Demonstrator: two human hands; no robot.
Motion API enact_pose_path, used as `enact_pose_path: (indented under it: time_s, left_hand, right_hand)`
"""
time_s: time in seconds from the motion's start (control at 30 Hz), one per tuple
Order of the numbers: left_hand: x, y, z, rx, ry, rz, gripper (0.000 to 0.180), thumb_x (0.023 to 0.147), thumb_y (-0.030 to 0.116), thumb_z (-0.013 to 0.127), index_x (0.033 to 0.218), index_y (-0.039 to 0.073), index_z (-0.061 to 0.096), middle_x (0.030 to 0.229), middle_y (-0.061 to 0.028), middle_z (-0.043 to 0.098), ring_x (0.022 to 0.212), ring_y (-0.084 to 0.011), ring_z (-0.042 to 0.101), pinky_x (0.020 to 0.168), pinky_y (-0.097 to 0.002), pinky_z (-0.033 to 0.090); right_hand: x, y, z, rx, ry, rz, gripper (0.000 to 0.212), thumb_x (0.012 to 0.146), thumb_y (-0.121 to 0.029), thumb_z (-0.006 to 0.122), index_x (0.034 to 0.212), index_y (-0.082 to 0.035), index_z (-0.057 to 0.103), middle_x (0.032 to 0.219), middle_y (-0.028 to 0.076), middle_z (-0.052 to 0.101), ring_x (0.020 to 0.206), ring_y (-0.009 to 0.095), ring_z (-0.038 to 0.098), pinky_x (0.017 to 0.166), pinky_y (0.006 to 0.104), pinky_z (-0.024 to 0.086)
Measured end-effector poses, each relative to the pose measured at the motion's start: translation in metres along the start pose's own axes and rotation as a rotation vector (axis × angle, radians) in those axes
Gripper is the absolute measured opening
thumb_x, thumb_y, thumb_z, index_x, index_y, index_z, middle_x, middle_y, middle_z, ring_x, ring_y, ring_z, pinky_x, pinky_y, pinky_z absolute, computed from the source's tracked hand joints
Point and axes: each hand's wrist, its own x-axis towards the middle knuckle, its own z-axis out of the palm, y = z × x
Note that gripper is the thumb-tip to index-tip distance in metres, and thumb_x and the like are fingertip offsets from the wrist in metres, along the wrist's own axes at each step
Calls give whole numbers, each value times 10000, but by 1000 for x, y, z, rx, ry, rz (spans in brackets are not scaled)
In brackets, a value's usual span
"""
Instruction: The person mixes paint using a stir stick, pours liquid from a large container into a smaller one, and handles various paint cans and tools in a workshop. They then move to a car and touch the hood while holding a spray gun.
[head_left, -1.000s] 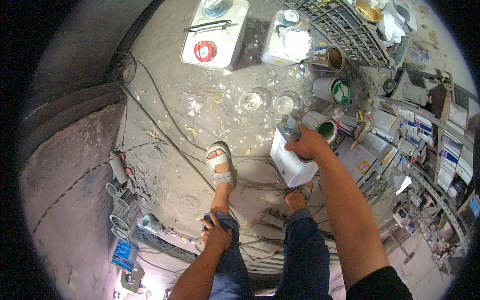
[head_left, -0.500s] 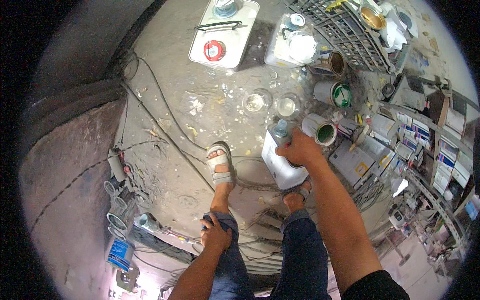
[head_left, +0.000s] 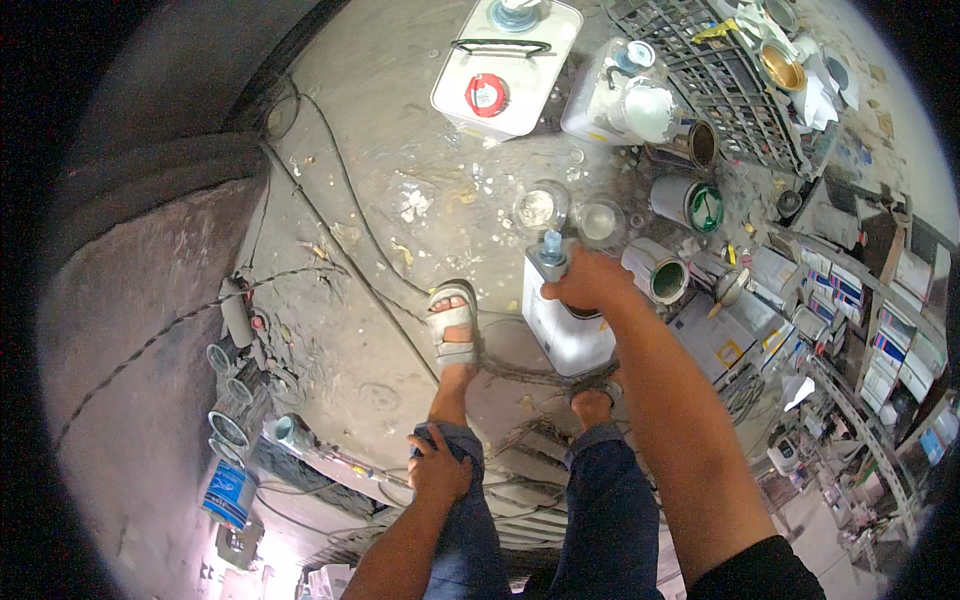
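Observation:
A white rectangular metal can [head_left: 562,325] with a small translucent blue spout [head_left: 552,248] is just in front of my right foot. My right hand [head_left: 588,280] is closed at its top, fingers curled round the handle, which is mostly hidden under them. I cannot tell whether the can's base touches the floor. My left hand [head_left: 440,466] rests over my left knee, on the rolled jeans cuff [head_left: 468,440], fingers apart and holding no object. Two round clear containers [head_left: 540,207] with pale contents stand beyond the can. A tin with dark green inside [head_left: 668,280] is right of it.
A larger white can with a red cap [head_left: 486,95] and a translucent jug [head_left: 610,95] stand far ahead. Another green-smeared tin [head_left: 703,207], a grey crate [head_left: 715,85] and shelved boxes [head_left: 835,275] line the right. Cables [head_left: 350,280] cross the floor at left.
The view has shifted, so the floor things sit further right. My right hand and the can have moved slightly left against the clear containers. My left hand stays on the knee.

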Motion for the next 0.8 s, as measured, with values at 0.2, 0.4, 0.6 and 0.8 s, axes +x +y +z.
enact_pose_path:
  time_s: [0.2, 0.4, 0.6, 0.8]
  left_hand:
    - [-3, 3, -8, 0, -14, -10, 958, 810, 503, 587, 1472, 39, 73, 1442, -362, 126, 1059, -515, 521, 777, -527, 510]
    - [-6, 4, -15, 21, -38, -5, 1006, 797, 514, 609, 1456, -5, 53, 1424, -394, 134, 1067, -519, 526, 907, -478, 467]
    - [-6, 3, -14, 18, -17, 11, 1005, 800, 514, 611, 1455, -8, 55, 1418, -392, 148, 1054, -514, 534, 905, -482, 466]
    - [-4, 2, -11, 32, -16, 4, 983, 804, 515, 598, 1463, 12, 69, 1430, -376, 143, 1046, -512, 535, 829, -495, 495]
  right_hand:
    - [7, -8, -4, -23, -32, 27, 838, 647, -486, 717, 1295, -22, 457, 1193, 235, 582, 1121, 397, 551, 928, 516, 431]
    - [8, -9, -5, -49, -65, 39, 838, 642, -485, 716, 1304, -39, 461, 1232, 217, 567, 1136, 386, 547, 938, 521, 426]
    - [14, -4, 0, -58, -79, 49, 778, 652, -476, 706, 1298, -94, 501, 1262, 174, 566, 1151, 362, 548, 940, 530, 430]
    - [12, -4, -3, -52, -84, 54, 749, 642, -475, 703, 1268, -100, 535, 1241, 166, 582, 1131, 355, 565, 926, 532, 440]
